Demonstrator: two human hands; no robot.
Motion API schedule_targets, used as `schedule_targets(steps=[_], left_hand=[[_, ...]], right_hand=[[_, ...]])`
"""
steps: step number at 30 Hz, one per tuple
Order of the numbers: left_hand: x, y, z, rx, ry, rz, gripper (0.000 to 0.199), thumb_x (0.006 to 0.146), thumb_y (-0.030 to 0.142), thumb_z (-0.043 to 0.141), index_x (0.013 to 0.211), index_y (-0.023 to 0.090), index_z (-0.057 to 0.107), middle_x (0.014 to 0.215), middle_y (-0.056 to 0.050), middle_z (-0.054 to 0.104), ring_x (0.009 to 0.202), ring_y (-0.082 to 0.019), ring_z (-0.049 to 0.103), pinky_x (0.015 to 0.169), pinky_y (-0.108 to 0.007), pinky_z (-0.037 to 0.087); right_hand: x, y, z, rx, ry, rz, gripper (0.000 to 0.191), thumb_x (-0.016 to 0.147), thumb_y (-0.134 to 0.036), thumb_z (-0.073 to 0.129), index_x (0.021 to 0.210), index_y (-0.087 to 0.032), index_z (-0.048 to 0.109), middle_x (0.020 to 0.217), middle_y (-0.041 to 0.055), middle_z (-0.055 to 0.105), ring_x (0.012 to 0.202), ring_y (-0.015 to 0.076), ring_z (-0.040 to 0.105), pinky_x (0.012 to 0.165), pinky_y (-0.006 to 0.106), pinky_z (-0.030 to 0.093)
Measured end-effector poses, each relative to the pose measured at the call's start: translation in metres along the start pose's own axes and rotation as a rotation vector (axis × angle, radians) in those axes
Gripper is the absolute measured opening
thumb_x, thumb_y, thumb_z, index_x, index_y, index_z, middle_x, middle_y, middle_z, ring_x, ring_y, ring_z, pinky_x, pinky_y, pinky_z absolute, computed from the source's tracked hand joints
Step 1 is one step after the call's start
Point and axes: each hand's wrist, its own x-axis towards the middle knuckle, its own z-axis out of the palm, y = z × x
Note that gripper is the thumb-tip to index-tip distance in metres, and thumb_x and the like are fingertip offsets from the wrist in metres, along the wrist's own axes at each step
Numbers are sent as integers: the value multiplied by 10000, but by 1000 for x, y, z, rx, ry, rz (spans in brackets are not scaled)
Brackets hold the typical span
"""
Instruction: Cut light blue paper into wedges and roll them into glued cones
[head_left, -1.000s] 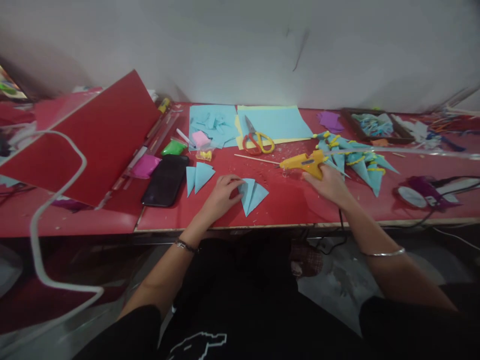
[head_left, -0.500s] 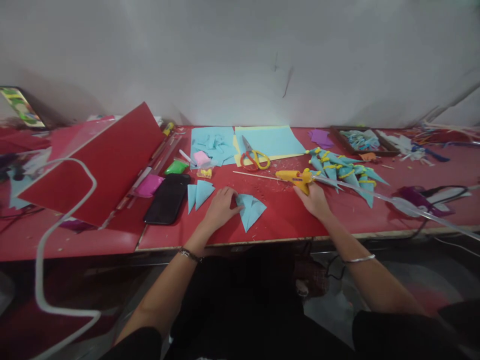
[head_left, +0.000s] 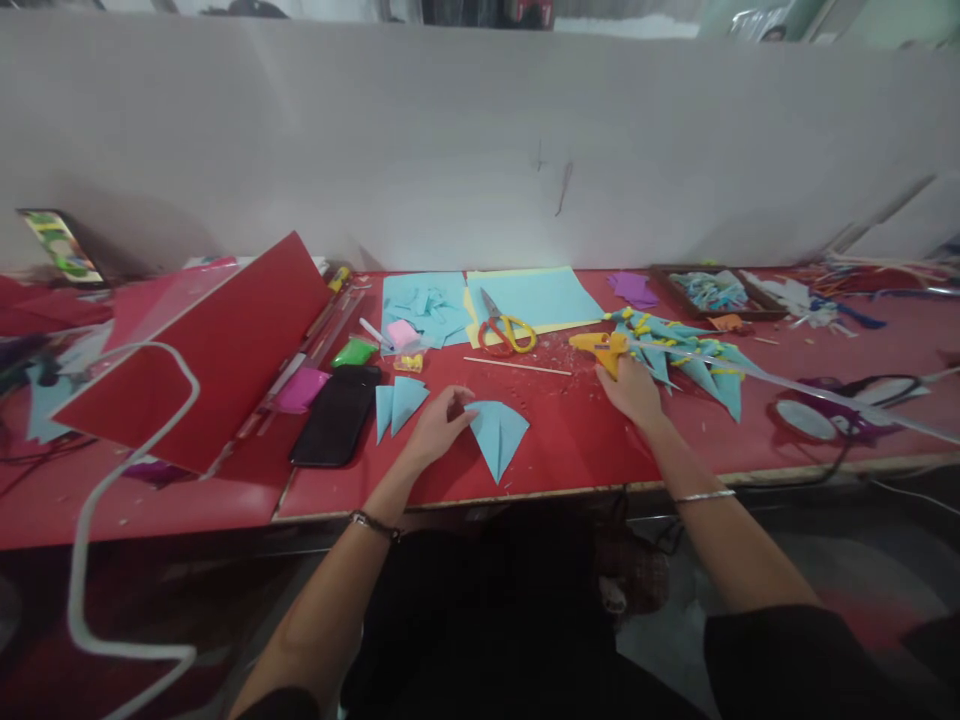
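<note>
Red table [head_left: 570,450] against a pale wall [head_left: 420,140]. The left hand [head_left: 442,425], fingers loosely curled, touches a folded blue paper fan [head_left: 499,438] near the table's front edge; the right hand [head_left: 632,390] grips a yellow glue gun [head_left: 604,347].

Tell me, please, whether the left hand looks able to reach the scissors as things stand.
Probably yes: the scissors lie uncovered and not far off, with only a thin stick lying between them and the left hand.

A craft workspace, shown by the red worktable [head_left: 570,440], scissors [head_left: 503,325], glue gun [head_left: 602,345] and cut paper [head_left: 427,310].
</note>
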Motion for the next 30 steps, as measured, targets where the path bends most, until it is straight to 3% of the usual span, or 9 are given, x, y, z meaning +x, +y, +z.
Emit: schedule_targets(steps=[6, 10, 13, 16, 18, 23, 26, 30], left_hand=[[1, 9, -13, -141, 113, -44, 226, 757, 289, 523, 959, 188, 502, 701, 34, 494, 643, -92, 503, 606, -217, 432], [3, 10, -20, -367, 188, -112, 303, 704, 308, 583, 984, 204, 531, 762, 31, 515, 683, -85, 512, 648, -215, 440], [9, 13, -21, -505, 209, -160, 374, 645, 297, 633, 997, 204, 550, 807, 25, 544, 690, -86, 521, 669, -231, 451], [17, 21, -20, -577, 155, -178, 382, 606, 289, 661, 968, 203, 577, 767, 29, 578, 652, -88, 525, 645, -237, 447], [22, 26, -20, -590, 105, -168, 326, 590, 292, 678, 891, 192, 607, 729, 28, 591, 623, -85, 520, 626, -234, 439], [37, 33, -20, -573, 73, -148, 222, 578, 330, 707, 681, 166, 598, 580, 43, 535, 539, -66, 473, 536, -199, 383], [46, 34, -19, -563, 74, -148, 263, 576, 369, 711, 674, 163, 580, 535, 59, 490, 504, -57, 446, 487, -182, 333], [56, 33, -18, -545, 71, -144, 319, 543, 397, 724, 698, 160, 578, 531, 69, 478, 504, -54, 443, 517, -185, 342]], right_hand=[[-12, -3, -18, -80, -18, 28, 423, 785, -403, 452, 1035, -66, 504, 993, 220, 558, 993, 344, 480, 778, 419, 389], [-46, -11, -37, -84, 30, 9, 421, 749, -365, 494, 1050, -71, 513, 1032, 241, 534, 1012, 372, 462, 801, 467, 388], [-81, -26, -40, 256, -2, 43, 294, 799, -361, 414, 954, -155, 555, 870, 153, 593, 847, 296, 553, 747, 443, 438], [-100, -48, -33, 811, -213, 68, 292, 818, -425, 393, 887, -200, 566, 719, 67, 606, 673, 211, 587, 649, 365, 483], [-96, -62, -28, 1060, -330, 102, 295, 795, -445, 446, 872, -194, 581, 693, 47, 616, 643, 187, 595, 624, 337, 490], [-57, -93, -22, 1499, -488, 132, 273, 692, -360, 635, 903, -187, 628, 799, 30, 666, 729, 148, 611, 753, 314, 471], [-34, -105, -15, 1617, -616, 166, 270, 622, -344, 708, 828, -182, 645, 797, 16, 669, 714, 126, 599, 731, 272, 463], [-16, -117, -8, 1657, -677, 153, 295, 573, -393, 736, 767, -194, 637, 705, -13, 650, 630, 108, 573, 653, 252, 456]])
